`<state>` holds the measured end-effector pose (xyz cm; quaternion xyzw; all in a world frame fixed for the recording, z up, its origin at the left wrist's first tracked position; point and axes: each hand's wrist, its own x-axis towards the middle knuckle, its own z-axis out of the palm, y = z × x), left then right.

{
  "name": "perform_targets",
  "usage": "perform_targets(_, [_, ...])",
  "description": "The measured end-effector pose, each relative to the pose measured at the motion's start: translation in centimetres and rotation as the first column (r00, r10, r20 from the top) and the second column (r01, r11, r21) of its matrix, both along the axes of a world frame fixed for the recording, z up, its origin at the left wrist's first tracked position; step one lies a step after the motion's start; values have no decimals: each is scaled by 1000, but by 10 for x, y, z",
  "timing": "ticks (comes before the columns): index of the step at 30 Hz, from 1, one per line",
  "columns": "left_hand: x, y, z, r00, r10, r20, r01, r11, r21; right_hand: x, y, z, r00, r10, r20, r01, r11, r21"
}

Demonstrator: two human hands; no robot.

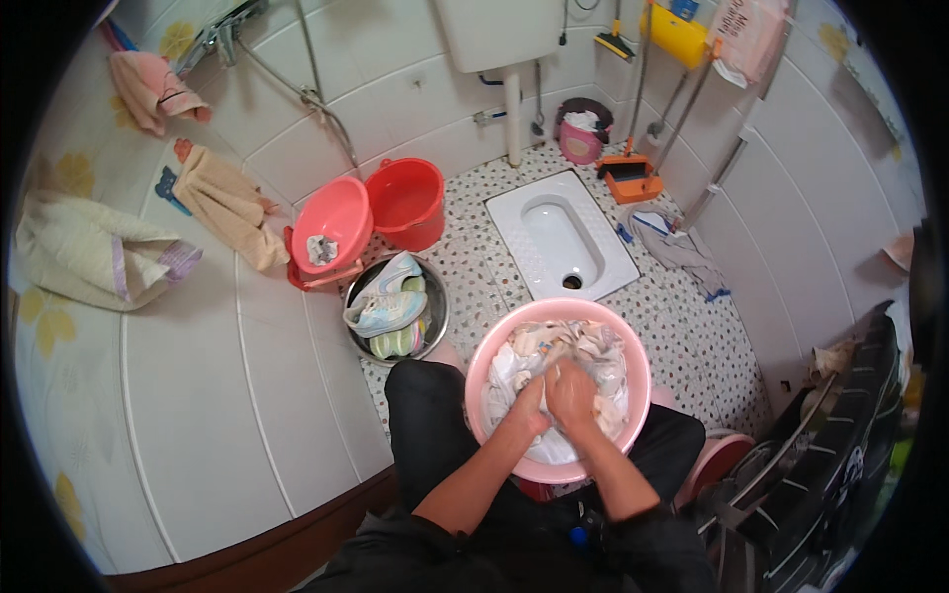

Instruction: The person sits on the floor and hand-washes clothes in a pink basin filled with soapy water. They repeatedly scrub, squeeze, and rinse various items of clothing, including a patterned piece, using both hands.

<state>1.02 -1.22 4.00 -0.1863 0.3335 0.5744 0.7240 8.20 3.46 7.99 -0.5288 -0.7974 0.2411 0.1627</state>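
Between my knees stands a round pink plastic basin (480, 333) holding wet white and pale-coloured cloth (508, 370) in water. Both my hands are together in the middle of it, among the cloth. My right hand (571, 389) has its fingers curled round a bunched bit of pale cloth. Close against it on the left, my left hand (532, 408) touches the same cloth; its fingertips are partly hidden, so its hold is not plain.
A metal bowl (445, 326) of sneakers (389, 304) stands left of the basin, with a pink basin (348, 200) and red bucket (408, 204) behind. A squat toilet (511, 222) lies ahead. An orange dustpan (634, 191) and grey cloth (675, 248) are at right.
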Motion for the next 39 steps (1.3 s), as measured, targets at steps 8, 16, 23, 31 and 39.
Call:
perform_targets(8, [-13, -2, 35, 990, 69, 121, -73, 997, 27, 4, -8, 21, 972, 12, -236, -5, 1000, 31])
perform_targets(16, [-5, -4, -24, 923, -137, -359, 246, 929, 276, -1, 11, -4, 989, -144, 22, 145, 988, -58])
perform_targets(23, [-6, 3, 46, 999, -4, 34, 2, 999, 47, 4, 2, 0, 987, -71, -143, 78, 996, 40])
perform_targets(31, [-8, 1, -13, 999, -44, 13, 41, 977, 207, -3, -9, -3, 1000, 29, -3, -29, 1000, -4])
perform_targets(39, [-12, -7, 20, 992, 86, 88, -92, 993, 70, -7, 1, 14, 981, -135, -143, 138, 990, 18])
